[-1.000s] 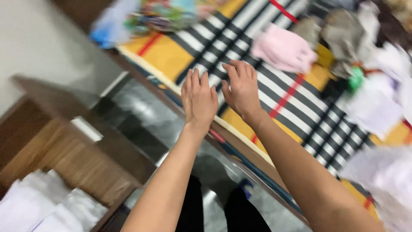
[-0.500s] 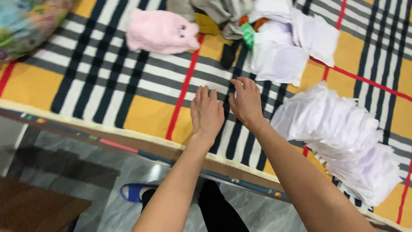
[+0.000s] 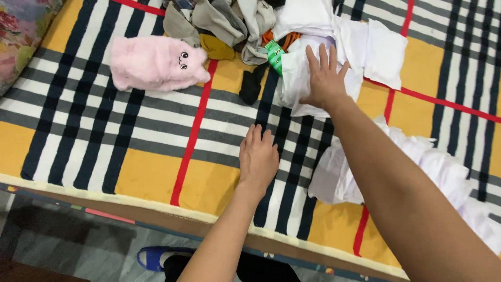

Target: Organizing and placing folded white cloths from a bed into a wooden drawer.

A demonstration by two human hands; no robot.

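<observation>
My left hand (image 3: pixel 258 159) lies flat and open on the striped yellow, black and white bedsheet (image 3: pixel 156 130), holding nothing. My right hand (image 3: pixel 325 78) reaches farther out and rests with spread fingers on a heap of white cloths (image 3: pixel 360 47) at the top middle. Under my right forearm lies a stack of folded white cloths (image 3: pixel 443 172) at the right.
A pink fluffy plush toy (image 3: pixel 154 62) lies at the upper left. Grey, mustard and black garments (image 3: pixel 224 26) are piled at the top, with a green item (image 3: pixel 275 55) beside them. A floral pillow (image 3: pixel 21 31) sits far left. Below the bed edge is grey floor with a blue slipper (image 3: pixel 156 256).
My right hand has moved forward from beside the left hand onto the white cloth heap. The view has swung from the floor and furniture onto the bed.
</observation>
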